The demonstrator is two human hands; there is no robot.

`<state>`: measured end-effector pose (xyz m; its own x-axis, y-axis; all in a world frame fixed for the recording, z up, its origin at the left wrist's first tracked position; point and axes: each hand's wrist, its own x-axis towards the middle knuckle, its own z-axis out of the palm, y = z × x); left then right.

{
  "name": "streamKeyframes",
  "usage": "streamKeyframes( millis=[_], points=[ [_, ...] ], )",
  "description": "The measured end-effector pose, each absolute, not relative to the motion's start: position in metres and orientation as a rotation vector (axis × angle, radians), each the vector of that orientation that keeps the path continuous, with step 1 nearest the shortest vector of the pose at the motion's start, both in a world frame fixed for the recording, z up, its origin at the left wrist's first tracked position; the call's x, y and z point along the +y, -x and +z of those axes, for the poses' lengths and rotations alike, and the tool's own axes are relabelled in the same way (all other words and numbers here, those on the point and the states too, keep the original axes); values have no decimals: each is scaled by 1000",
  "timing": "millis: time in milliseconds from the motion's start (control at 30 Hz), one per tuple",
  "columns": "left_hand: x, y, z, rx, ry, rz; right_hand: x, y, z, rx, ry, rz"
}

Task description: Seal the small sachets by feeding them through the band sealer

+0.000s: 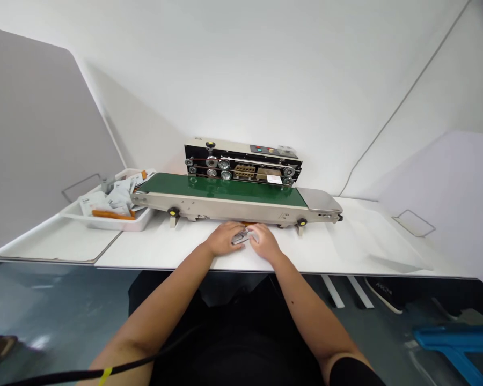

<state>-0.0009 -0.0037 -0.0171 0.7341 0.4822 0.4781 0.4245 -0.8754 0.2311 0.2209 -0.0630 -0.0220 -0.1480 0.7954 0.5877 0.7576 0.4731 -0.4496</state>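
Note:
My left hand rests on the white table, its fingers curled against a small silver-grey item whose exact kind I cannot make out. From the other side, my right hand closes its thumb and fingers on the same item. A bit of orange shows just behind the fingers, partly hidden by them. Right behind both hands stands a band sealing machine with a green conveyor belt. One small white packet is at the machine's rollers, above the belt.
A white tub at the left holds several white packets and orange pieces. A clear shallow tray lies right of the conveyor. Grey panels flank the table. A blue stool-like object is at lower right.

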Motion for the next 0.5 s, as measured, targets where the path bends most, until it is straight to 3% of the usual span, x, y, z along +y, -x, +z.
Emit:
streamKeyframes(
  millis=[133,500],
  points=[
    [0,0,-27,724,-2826,758,-56,-208,-41,-2056,1363,109],
    [9,5,-24,772,-2809,861,-58,-214,-36,-1949,1634,47]
  ],
)
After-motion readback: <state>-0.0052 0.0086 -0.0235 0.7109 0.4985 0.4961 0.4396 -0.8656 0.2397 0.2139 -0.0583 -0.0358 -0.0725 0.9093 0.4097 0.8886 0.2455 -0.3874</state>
